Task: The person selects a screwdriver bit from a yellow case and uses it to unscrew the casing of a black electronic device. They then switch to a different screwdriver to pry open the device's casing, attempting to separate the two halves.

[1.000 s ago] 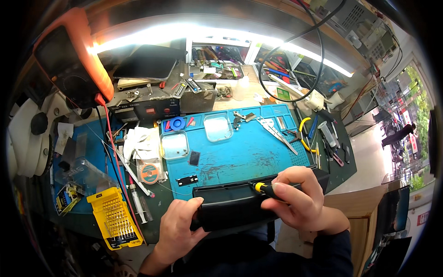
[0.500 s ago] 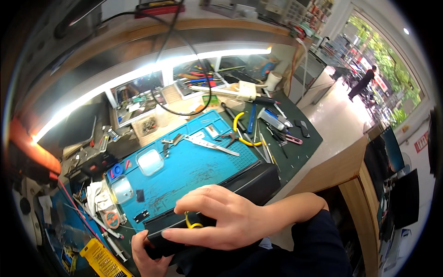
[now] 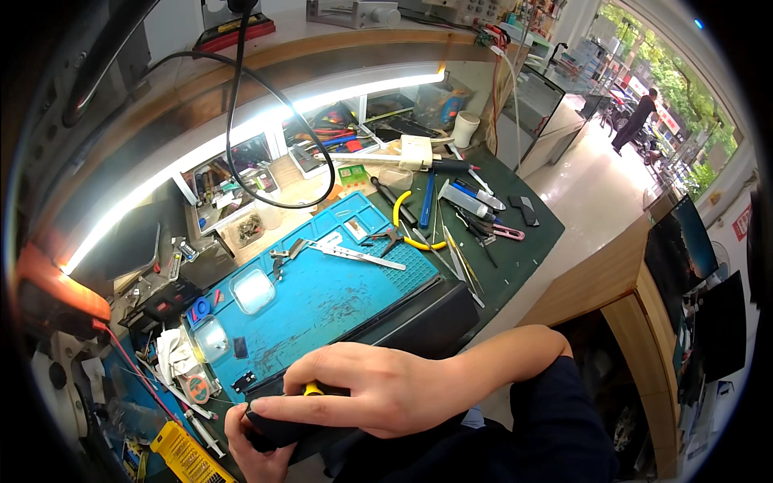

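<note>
R hand (image 3: pixel 374 388) moved along blk case (image 3: pixel 431 322) to its L end, half-curled round 1 yellow tool (image 3: pixel 312 389); L hand (image 3: pixel 256 457) grips that end. 2 tubs (image 3: pixel 253 291) on mat (image 3: pixel 318 310).

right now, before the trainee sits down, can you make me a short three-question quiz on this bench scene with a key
1. True or false: the left hand is at the left end of the long black case.
2. Which of these lies on the large blue mat?
a) white cup
b) pink-handled tool
c) silver caliper
3. Fill in: the bright colour showing on the handheld item between the thumb and fingers of the right hand is ____.

Key: 1. True. 2. c. 3. Yellow.
</note>
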